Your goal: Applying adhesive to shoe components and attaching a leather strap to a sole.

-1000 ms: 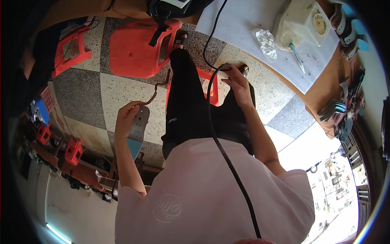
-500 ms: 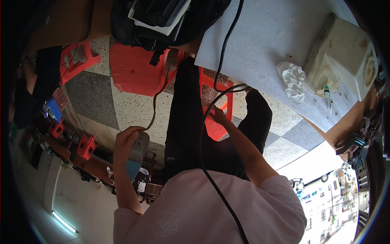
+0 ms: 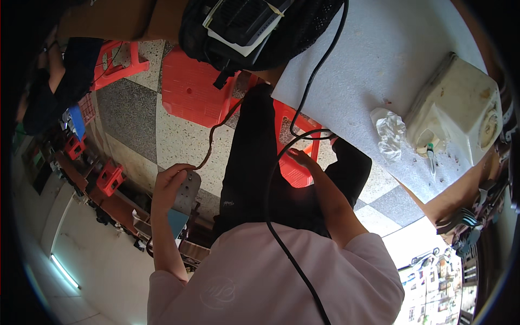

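Note:
My left hand (image 3: pixel 169 181), out to the left, pinches the end of a thin brown strip (image 3: pixel 210 143) between thumb and fingers. The strip hangs in a loose curve and runs up to the right, past a red plastic stool (image 3: pixel 195 86), toward my left knee. Between my legs, my right hand (image 3: pixel 303 158) is held low over another red stool (image 3: pixel 295 173). Its fingers look stretched out and apart, with nothing visible in them, though it is dim there. A black cable (image 3: pixel 269 189) passes just left of that hand and down over my shirt.
At right, a table with a grey-white cover (image 3: pixel 357 81) carries a stained off-white box-shaped housing (image 3: pixel 460 103), crumpled clear plastic (image 3: pixel 389 130) and a small green-tipped tube (image 3: pixel 431 157). A black bag (image 3: pixel 303 32) with a dark device on it is ahead. Another person's arm (image 3: pixel 56 67) shows far left.
The whole view has shifted, so the table and stools sit lower and more to the right. My left hand still pinches the strip; my right hand stays between my legs.

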Demonstrator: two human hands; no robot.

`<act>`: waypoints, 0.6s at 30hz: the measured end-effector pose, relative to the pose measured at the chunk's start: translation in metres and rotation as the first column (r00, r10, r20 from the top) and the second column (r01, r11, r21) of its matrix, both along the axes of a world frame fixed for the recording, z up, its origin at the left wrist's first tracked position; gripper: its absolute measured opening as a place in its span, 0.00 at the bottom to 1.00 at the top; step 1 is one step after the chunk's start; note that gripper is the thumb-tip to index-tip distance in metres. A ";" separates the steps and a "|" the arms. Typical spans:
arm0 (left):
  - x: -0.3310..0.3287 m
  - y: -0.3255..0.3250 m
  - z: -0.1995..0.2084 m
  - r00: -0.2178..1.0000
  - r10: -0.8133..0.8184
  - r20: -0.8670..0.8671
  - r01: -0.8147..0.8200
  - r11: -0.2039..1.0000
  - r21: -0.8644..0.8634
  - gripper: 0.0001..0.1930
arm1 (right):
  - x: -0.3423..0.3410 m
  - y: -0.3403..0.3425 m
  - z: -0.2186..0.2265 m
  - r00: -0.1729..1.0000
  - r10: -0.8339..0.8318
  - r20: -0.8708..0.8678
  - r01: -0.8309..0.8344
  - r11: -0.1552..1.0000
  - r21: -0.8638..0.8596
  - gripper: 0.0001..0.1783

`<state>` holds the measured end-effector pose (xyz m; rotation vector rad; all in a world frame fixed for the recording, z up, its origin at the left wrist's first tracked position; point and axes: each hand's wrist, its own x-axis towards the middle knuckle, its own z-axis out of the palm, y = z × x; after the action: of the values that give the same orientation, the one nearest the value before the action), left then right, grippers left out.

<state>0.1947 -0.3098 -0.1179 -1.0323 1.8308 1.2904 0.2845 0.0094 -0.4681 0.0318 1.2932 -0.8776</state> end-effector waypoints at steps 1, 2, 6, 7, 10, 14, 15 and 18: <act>0.001 0.003 -0.001 1.000 0.004 -0.005 -0.004 1.000 0.004 0.10 | -0.008 0.008 -0.003 1.000 0.000 -0.025 0.000 1.000 -0.004 0.32; -0.002 0.006 -0.006 1.000 0.016 -0.004 -0.016 0.999 0.030 0.10 | -0.009 0.020 -0.017 0.996 -0.037 -0.087 0.036 0.999 -0.014 0.31; -0.006 0.017 -0.018 0.992 0.129 -0.004 -0.128 0.987 0.101 0.10 | -0.039 0.054 -0.046 0.972 -0.193 -0.132 0.179 0.978 -0.109 0.29; -0.009 0.020 -0.021 0.992 0.126 -0.015 -0.124 0.986 0.114 0.10 | -0.042 0.066 -0.055 0.939 -0.324 -0.114 0.296 0.932 -0.210 0.28; -0.019 0.027 -0.032 0.995 0.059 -0.086 -0.047 0.990 0.130 0.09 | -0.064 0.071 -0.061 0.932 -0.253 -0.260 0.257 0.966 -0.022 0.23; -0.017 0.029 -0.036 0.985 0.035 -0.167 -0.020 0.995 0.093 0.09 | -0.118 0.051 -0.013 0.774 0.011 -0.633 -0.034 0.999 -0.024 0.22; -0.018 0.030 -0.038 0.983 0.064 -0.174 -0.042 0.992 0.123 0.09 | -0.117 0.055 -0.023 0.768 0.012 -0.641 -0.031 0.999 -0.019 0.22; -0.021 0.031 -0.051 0.978 0.075 -0.197 -0.045 0.987 0.156 0.09 | -0.119 0.071 -0.069 0.830 0.250 -0.498 -0.173 0.965 0.195 0.21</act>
<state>0.1735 -0.2785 -0.1687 -0.9086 1.8270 1.5953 0.1653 0.0802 -0.5374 -0.2520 1.8285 -0.6144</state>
